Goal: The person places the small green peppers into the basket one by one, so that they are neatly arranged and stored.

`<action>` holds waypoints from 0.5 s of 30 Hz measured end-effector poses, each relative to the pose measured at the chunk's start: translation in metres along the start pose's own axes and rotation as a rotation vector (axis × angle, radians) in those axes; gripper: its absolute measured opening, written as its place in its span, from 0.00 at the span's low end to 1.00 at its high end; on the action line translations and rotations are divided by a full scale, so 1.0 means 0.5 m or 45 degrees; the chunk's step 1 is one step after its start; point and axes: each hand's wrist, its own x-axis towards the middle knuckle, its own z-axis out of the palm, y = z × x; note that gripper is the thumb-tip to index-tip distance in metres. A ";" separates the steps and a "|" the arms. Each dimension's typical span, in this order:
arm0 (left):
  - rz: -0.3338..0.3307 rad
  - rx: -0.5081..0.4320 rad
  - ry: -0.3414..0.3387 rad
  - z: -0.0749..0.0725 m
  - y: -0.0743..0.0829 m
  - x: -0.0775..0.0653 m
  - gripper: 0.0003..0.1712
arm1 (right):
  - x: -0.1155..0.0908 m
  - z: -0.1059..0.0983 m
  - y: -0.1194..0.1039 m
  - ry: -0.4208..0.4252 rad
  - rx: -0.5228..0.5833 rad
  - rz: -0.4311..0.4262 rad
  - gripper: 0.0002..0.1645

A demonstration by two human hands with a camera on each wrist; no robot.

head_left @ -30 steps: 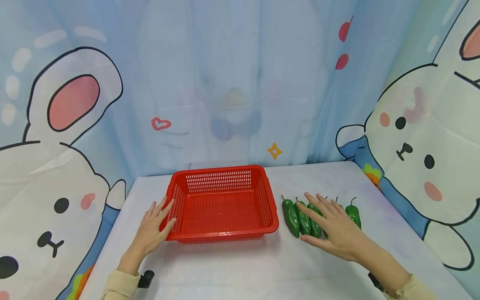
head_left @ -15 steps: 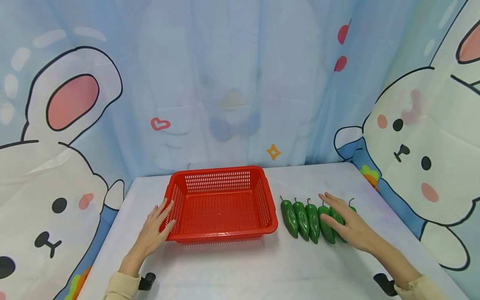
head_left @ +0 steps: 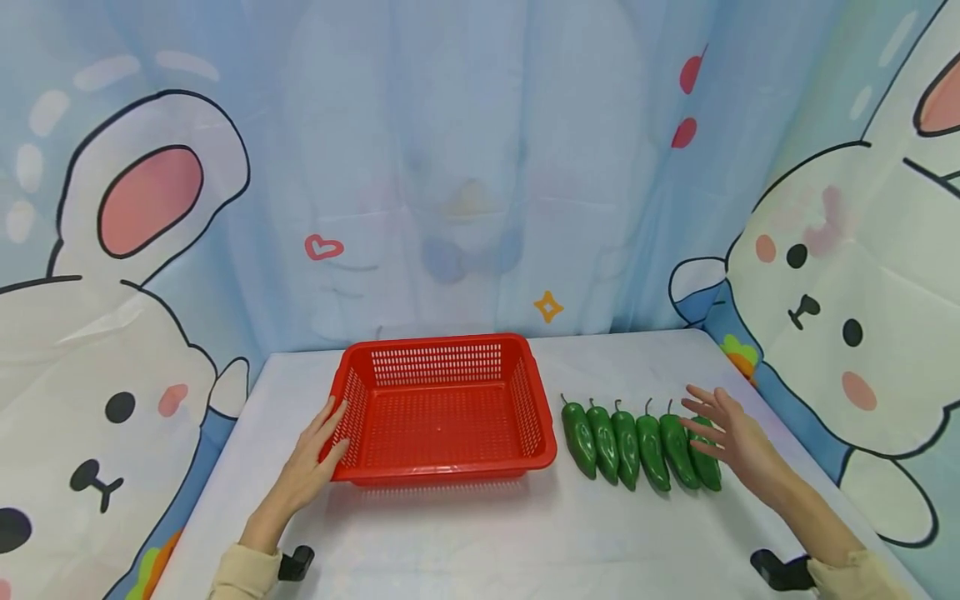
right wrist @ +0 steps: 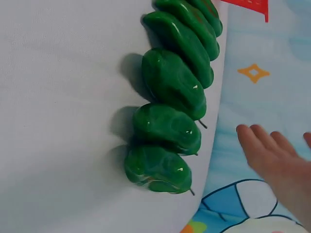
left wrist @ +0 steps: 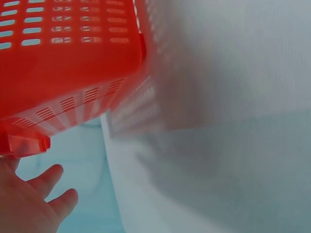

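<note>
A red plastic basket [head_left: 450, 472] with slotted walls stands on the white-covered table, and nothing lies inside it. My left hand [head_left: 306, 463] is at the basket's left rim, its fingers spread and fairly straight. In the left wrist view one finger meets the rim's corner, while two other fingers [left wrist: 47, 180] are apart from it. To the right of the basket, several green peppers [head_left: 626, 446] lie side by side in a row, stems pointing away. My right hand [head_left: 738, 442] hovers by the rightmost pepper [head_left: 705, 462], fingers loosely extended and holding nothing. The right wrist view shows that hand [right wrist: 277, 158] apart from the peppers.
A light blue curtain [head_left: 457, 167] with cartoon rabbits hangs behind and beside the table [head_left: 480, 542]. Dark wrist-worn devices show beneath both forearms. The basket's right wall is close to the leftmost pepper [head_left: 578, 437].
My right hand has moved rightward across the row of peppers, uncovering them, and has turned more onto its side. The left hand and the basket have stayed in place.
</note>
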 end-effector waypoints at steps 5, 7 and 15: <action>0.012 -0.111 0.006 0.002 -0.004 -0.002 0.36 | 0.001 -0.021 0.021 0.076 0.088 0.151 0.47; 0.012 -0.134 0.010 0.002 -0.005 -0.002 0.36 | 0.005 -0.025 0.027 0.126 0.110 0.227 0.50; 0.011 -0.168 0.027 0.007 -0.007 -0.001 0.36 | 0.014 -0.024 0.043 0.398 0.045 0.487 0.49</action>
